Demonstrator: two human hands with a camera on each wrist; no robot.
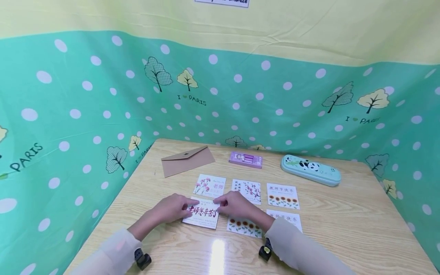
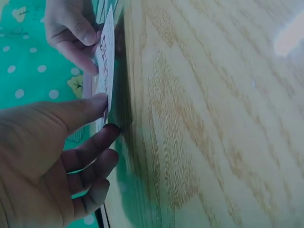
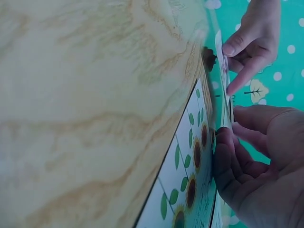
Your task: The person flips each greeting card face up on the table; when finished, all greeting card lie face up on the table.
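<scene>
A white greeting card (image 1: 203, 216) with dark red Chinese writing lies between the two hands, over the near left of the card group. My left hand (image 1: 172, 208) pinches its left side, the thumb on the printed face, as the left wrist view shows. At its right side my right hand (image 1: 237, 205) holds the edge between thumb and fingers. In the left wrist view the card (image 2: 107, 61) appears edge-on, close to the tabletop. Under the right forearm is a sunflower card (image 1: 245, 228), partly covered. A pink flower card (image 1: 209, 185) sits just behind the held one.
A plum-blossom card (image 1: 252, 191) and two more sunflower cards, one behind (image 1: 283, 195) the other, lie to the right. Farther back are a brown envelope (image 1: 187, 162), a purple box (image 1: 245, 159) and a light blue panda pencil case (image 1: 311, 170). Green dotted cloth (image 1: 240, 91) hangs behind the wooden table (image 1: 361, 214).
</scene>
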